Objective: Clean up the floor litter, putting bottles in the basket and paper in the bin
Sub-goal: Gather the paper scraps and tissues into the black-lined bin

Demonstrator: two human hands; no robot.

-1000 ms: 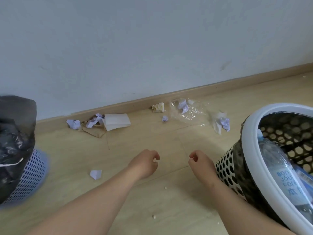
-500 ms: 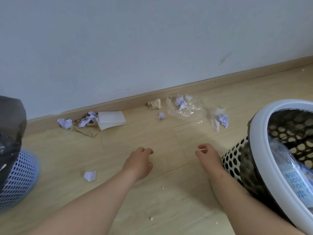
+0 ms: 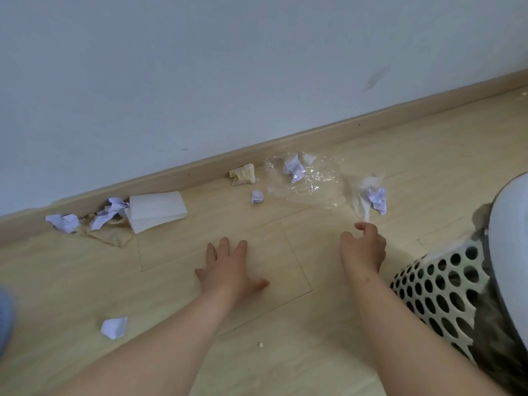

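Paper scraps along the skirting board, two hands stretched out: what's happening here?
A person is tidying floor litter. Both hands are empty: the left hand is spread over the floor, the right hand reaches, fingers loosely curled, toward a crumpled paper ball beside clear plastic wrap. The perforated white basket stands at the right.

Six crumpled scraps of pale lilac paper (image 3: 63, 222) (image 3: 110, 212) (image 3: 257, 196) (image 3: 293, 168) (image 3: 377, 198) (image 3: 114, 327) (the one lying on the film may be two pressed together). One folded white paper pad (image 3: 155, 211). One crumpled yellowish wrapper (image 3: 243, 174). One sheet of clear plastic film (image 3: 314, 184). One torn piece of brown paper (image 3: 114, 238), under the left scraps. Two bits of white tissue (image 3: 361, 208) (image 3: 308, 158). One white perforated plastic basket (image 3: 428, 295). One blue bin (image 3: 4, 318), only a sliver at the left edge. One tiny white crumb (image 3: 260, 344).
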